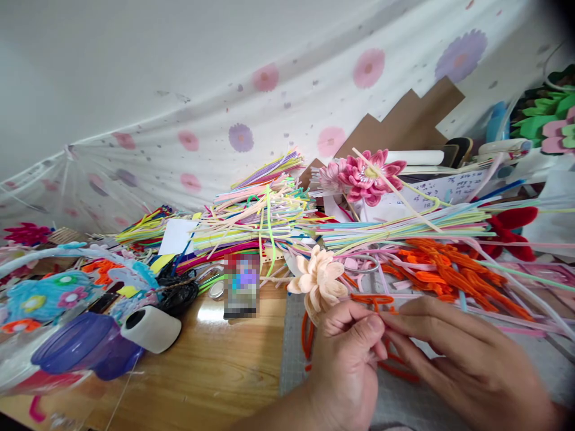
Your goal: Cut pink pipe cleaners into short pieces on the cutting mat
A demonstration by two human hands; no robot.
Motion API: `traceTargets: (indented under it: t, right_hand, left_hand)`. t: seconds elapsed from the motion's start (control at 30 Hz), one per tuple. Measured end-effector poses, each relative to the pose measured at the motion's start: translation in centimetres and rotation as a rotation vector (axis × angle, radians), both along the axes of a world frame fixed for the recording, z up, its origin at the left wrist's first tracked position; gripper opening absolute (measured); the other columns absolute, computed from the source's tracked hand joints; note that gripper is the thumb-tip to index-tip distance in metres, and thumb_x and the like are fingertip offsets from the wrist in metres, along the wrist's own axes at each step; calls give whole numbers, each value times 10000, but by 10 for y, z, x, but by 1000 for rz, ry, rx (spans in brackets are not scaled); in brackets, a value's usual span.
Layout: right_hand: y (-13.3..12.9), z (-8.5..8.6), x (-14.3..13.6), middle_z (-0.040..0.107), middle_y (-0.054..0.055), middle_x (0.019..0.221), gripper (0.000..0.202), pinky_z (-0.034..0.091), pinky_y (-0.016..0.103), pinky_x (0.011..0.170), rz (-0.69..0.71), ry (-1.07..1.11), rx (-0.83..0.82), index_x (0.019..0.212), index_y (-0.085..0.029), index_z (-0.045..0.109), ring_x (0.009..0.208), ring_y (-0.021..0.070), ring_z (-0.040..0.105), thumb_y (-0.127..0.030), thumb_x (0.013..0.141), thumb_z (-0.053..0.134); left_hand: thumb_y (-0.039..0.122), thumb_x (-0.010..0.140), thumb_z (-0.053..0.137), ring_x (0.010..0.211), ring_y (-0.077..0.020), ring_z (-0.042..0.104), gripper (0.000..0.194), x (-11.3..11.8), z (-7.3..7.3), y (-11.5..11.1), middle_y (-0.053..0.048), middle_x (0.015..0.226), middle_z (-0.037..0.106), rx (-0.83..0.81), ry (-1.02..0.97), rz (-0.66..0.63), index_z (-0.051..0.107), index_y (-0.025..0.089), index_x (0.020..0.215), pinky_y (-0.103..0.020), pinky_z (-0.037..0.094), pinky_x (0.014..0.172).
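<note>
Left hand, right hand pinching, probably orange pipe cleaner; bent loops beside fingertips, shaping looks unfinished; orange bundle beyond.

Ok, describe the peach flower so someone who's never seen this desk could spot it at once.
Start at the grey mat on the right. Near its far left corner, just beyond the left hand, is the peach flower. Its broad petals are pale peach, unlike the deep pink flower farther back and the orange stems to its right.
</note>
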State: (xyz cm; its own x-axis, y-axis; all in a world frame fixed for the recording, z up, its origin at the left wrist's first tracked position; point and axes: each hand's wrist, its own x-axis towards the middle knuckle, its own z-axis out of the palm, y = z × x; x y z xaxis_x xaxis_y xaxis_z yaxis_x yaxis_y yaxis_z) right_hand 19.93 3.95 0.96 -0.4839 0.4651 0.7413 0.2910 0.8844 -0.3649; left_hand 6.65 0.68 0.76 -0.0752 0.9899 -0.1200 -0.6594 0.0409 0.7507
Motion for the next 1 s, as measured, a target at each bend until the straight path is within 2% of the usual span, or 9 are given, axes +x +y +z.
traceTargets:
  t: [0.1,0.17,0.33,0.43,0.57,0.67,0.83,1.0]
  right_hand:
    - [0,1,0,618,47,766,131,482,227,504,-13,4,36,1002,-179,564,630,149,628,-174,993,433]
    - [5,3,2,622,46,779,143,481,222,499,12,1,37,1009,-192,572,634,146,628,-177,993,431]
    - [17,11,13,608,22,795,118,487,234,553,156,-47,-107,962,-223,594,667,147,611,-144,929,513]
    - [18,14,16,593,12,821,125,486,235,589,217,-101,-210,926,-231,581,707,146,602,-120,899,533]
    - [18,17,16,583,12,808,156,480,228,582,273,-140,-243,858,-219,560,695,140,596,-81,893,496]
    - [18,18,15,595,23,813,167,485,235,579,250,-130,-200,889,-222,577,706,154,610,-80,892,489]
    - [18,14,12,628,42,931,205,517,258,631,175,-72,-138,1070,-255,579,836,200,635,-144,908,521]
    - [11,4,4,615,33,827,125,495,249,564,67,0,-42,1037,-206,585,687,164,622,-164,953,503]
  left_hand:
    - [282,626,755,437,-59,395,256,-1,-1,0,39,424,475,-14,32,-9,566,147,519,-211,269,494]
    - [296,634,754,456,-63,409,236,-6,0,0,32,455,502,-23,127,-40,591,143,557,-213,267,495]
    - [307,689,722,493,-70,430,198,-25,7,6,9,533,559,13,419,-220,640,129,658,-229,284,513]
    - [267,652,751,533,-74,440,188,-32,9,10,6,576,558,8,413,-298,625,126,645,-237,294,549]
    - [240,587,788,550,-82,432,218,-34,6,11,-1,582,552,-42,383,-370,610,120,621,-250,277,562]
    - [228,571,783,534,-82,418,209,-30,2,10,3,557,549,-34,370,-326,602,125,590,-253,269,555]
    - [211,607,726,481,-70,368,165,-21,1,7,39,479,492,-22,309,-129,584,141,561,-244,250,517]
    - [202,616,717,483,-62,357,155,-11,6,2,53,467,457,-37,184,21,586,141,562,-232,254,518]
